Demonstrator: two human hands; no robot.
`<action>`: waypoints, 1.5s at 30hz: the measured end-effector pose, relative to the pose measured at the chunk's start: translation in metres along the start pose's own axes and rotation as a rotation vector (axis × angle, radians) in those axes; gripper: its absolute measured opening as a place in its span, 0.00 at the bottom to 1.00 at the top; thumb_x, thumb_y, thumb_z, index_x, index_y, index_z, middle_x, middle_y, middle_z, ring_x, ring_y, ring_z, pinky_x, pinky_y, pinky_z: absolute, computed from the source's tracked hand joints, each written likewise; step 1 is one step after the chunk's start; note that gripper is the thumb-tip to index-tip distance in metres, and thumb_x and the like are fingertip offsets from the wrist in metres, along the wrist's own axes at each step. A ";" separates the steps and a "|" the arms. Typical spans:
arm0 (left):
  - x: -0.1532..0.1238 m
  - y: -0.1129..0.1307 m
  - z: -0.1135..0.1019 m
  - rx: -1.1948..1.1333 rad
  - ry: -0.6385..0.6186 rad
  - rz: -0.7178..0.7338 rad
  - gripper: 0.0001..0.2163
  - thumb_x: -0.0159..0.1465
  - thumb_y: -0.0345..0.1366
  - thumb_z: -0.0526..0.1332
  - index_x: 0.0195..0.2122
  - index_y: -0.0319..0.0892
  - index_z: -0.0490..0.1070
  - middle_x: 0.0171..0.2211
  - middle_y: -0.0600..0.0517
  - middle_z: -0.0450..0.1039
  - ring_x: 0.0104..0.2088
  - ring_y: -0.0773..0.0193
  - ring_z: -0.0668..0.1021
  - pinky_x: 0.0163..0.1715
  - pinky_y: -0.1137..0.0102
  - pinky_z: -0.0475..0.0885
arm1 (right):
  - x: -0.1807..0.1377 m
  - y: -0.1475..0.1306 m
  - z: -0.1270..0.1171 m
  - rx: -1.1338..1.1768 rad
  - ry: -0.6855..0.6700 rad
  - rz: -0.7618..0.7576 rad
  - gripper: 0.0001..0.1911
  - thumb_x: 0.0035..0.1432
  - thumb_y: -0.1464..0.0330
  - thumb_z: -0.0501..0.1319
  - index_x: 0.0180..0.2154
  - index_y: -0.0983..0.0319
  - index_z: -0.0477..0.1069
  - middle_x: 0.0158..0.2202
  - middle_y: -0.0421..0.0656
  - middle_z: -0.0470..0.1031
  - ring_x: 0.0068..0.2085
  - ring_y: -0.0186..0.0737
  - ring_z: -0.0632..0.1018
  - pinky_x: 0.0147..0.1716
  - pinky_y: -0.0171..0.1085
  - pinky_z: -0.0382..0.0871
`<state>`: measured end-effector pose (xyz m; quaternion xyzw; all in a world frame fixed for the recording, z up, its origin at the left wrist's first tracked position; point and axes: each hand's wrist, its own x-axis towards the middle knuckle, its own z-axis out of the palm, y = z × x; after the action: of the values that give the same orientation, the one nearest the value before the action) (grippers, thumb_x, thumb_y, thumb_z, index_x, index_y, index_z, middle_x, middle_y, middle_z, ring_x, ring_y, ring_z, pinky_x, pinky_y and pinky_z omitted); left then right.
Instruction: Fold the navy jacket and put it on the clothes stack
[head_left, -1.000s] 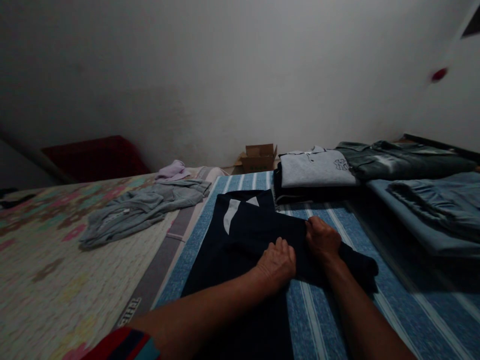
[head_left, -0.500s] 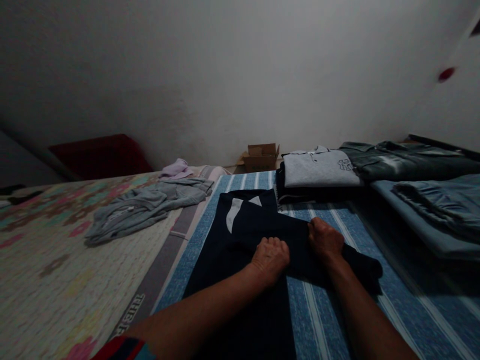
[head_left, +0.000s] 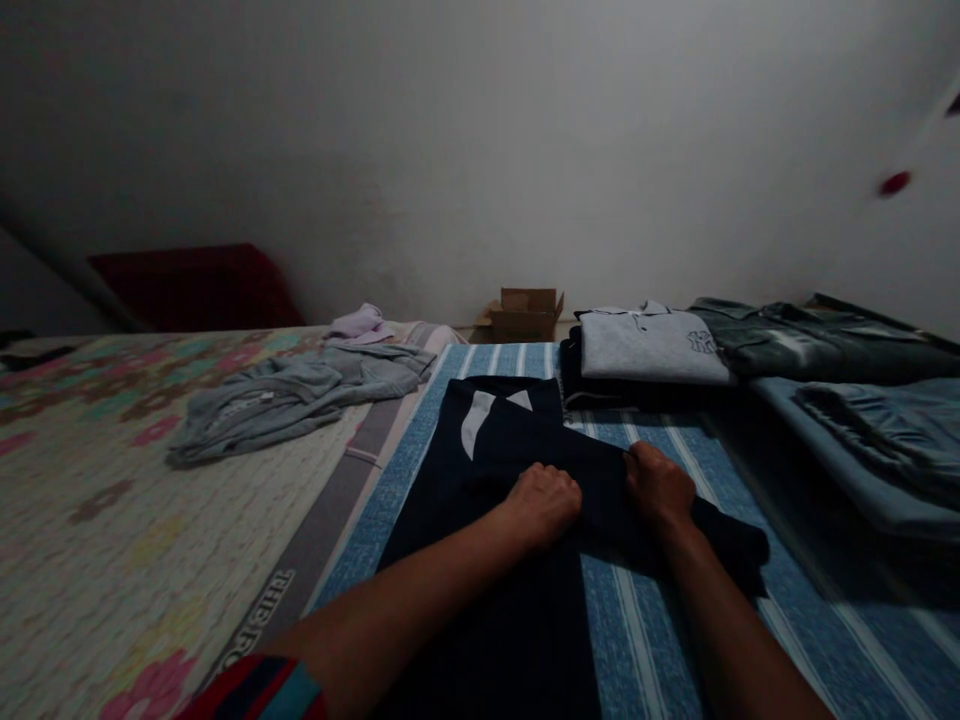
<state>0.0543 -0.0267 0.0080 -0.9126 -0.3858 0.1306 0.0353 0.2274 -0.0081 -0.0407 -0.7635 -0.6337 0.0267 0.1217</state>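
Head view, dim light: navy garment (head_left: 532,445) lies spread on the blue striped sheet (head_left: 622,640), in front of the person, white patches (head_left: 474,425) near its far end. One long part runs off to the right, under both hands, its end past the right hand. Left hand (head_left: 546,503): on top of the garment, knuckles up, fingers curled shut on the cloth; fingertips hidden. Right hand (head_left: 660,485): just beside, to the right, fingers closed on the garment's far edge, gripping it. Hands apart, not touching. Left arm has a red sleeve (head_left: 259,690) with dark and teal bands; right forearm bare. Right of the garment, farther back: folded gray polo shirt (head_left: 652,348) on top of black clothes (head_left: 572,370); dark green garment (head_left: 817,340) right next to it; folded blue denim (head_left: 892,430) nearer, at the right edge. Left side: floral quilt (head_left: 247,520) with a rumpled gray top (head_left: 292,400) on it, lilac cloth (head_left: 360,323) just behind that. Background: open cardboard box (head_left: 525,318) beyond the sheet's far edge, dark red object (head_left: 195,288) at left, too dark to identify, pale wall (head_left: 450,150).
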 end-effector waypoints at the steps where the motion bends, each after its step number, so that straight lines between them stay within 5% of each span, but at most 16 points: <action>1: -0.001 0.001 0.000 0.001 -0.018 0.002 0.08 0.60 0.27 0.54 0.39 0.33 0.70 0.37 0.40 0.73 0.39 0.52 0.75 0.36 0.61 0.69 | 0.000 0.000 0.000 -0.002 -0.001 0.001 0.12 0.65 0.64 0.48 0.37 0.60 0.67 0.37 0.42 0.74 0.35 0.37 0.75 0.26 0.35 0.54; 4: -0.009 0.004 0.005 -0.060 -0.031 -0.024 0.14 0.60 0.27 0.53 0.46 0.31 0.67 0.47 0.36 0.70 0.48 0.49 0.72 0.42 0.59 0.69 | 0.000 0.001 0.001 -0.005 -0.002 0.004 0.11 0.64 0.64 0.48 0.37 0.60 0.68 0.37 0.42 0.74 0.35 0.37 0.75 0.25 0.35 0.53; 8: -0.024 0.004 0.015 -0.301 -0.046 -0.082 0.25 0.60 0.29 0.52 0.59 0.33 0.54 0.63 0.37 0.51 0.62 0.49 0.55 0.57 0.56 0.56 | -0.001 0.002 0.002 -0.001 0.004 0.000 0.12 0.64 0.64 0.48 0.36 0.60 0.68 0.37 0.42 0.74 0.34 0.38 0.75 0.25 0.35 0.52; 11: -0.033 0.001 0.016 -0.496 -0.065 -0.091 0.28 0.62 0.37 0.53 0.62 0.33 0.48 0.65 0.37 0.44 0.64 0.50 0.48 0.60 0.54 0.49 | -0.002 0.003 0.002 0.007 0.007 0.000 0.12 0.64 0.64 0.48 0.36 0.60 0.68 0.36 0.43 0.75 0.34 0.39 0.75 0.24 0.35 0.52; 15: -0.037 -0.005 0.008 -0.649 -0.033 -0.056 0.32 0.62 0.51 0.51 0.61 0.34 0.52 0.65 0.37 0.45 0.64 0.50 0.48 0.60 0.54 0.49 | -0.004 0.004 0.003 0.018 -0.006 -0.004 0.13 0.64 0.63 0.47 0.37 0.59 0.69 0.36 0.43 0.75 0.33 0.40 0.75 0.24 0.35 0.54; 19: -0.031 -0.014 0.004 -0.516 0.117 -0.226 0.28 0.65 0.48 0.47 0.60 0.33 0.54 0.65 0.39 0.46 0.65 0.53 0.47 0.62 0.57 0.44 | -0.005 0.006 0.003 -0.005 -0.023 0.000 0.14 0.64 0.61 0.47 0.35 0.58 0.68 0.34 0.43 0.75 0.32 0.41 0.75 0.23 0.35 0.54; 23: -0.028 -0.021 0.015 -0.447 0.037 -0.438 0.34 0.64 0.53 0.45 0.62 0.29 0.50 0.65 0.37 0.40 0.65 0.51 0.42 0.62 0.55 0.40 | -0.004 0.006 0.004 -0.010 -0.044 -0.006 0.14 0.64 0.61 0.46 0.37 0.58 0.69 0.34 0.43 0.75 0.33 0.42 0.76 0.23 0.35 0.55; 31: -0.029 -0.027 0.021 -0.507 -0.038 -0.443 0.36 0.62 0.56 0.45 0.63 0.32 0.47 0.66 0.39 0.39 0.65 0.52 0.41 0.62 0.53 0.40 | -0.006 0.005 0.003 0.017 -0.030 0.001 0.14 0.63 0.62 0.47 0.37 0.58 0.69 0.35 0.43 0.76 0.32 0.41 0.76 0.23 0.34 0.56; 38: -0.015 -0.071 0.007 -0.403 0.045 -0.516 0.28 0.64 0.48 0.47 0.59 0.34 0.55 0.64 0.39 0.48 0.64 0.52 0.51 0.61 0.56 0.46 | -0.007 0.007 0.003 0.045 -0.035 -0.017 0.14 0.64 0.62 0.46 0.37 0.58 0.68 0.36 0.43 0.76 0.34 0.43 0.76 0.24 0.35 0.57; 45: -0.001 -0.078 0.030 -0.423 -0.032 -0.565 0.36 0.62 0.53 0.45 0.64 0.31 0.44 0.66 0.39 0.36 0.65 0.51 0.42 0.61 0.53 0.42 | -0.009 0.006 -0.002 -0.012 -0.077 -0.044 0.14 0.64 0.62 0.45 0.34 0.58 0.66 0.36 0.43 0.75 0.34 0.43 0.76 0.24 0.36 0.58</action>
<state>-0.0082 0.0260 -0.0083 -0.7548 -0.6420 0.0472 -0.1260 0.2318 -0.0179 -0.0406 -0.7484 -0.6548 0.0493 0.0932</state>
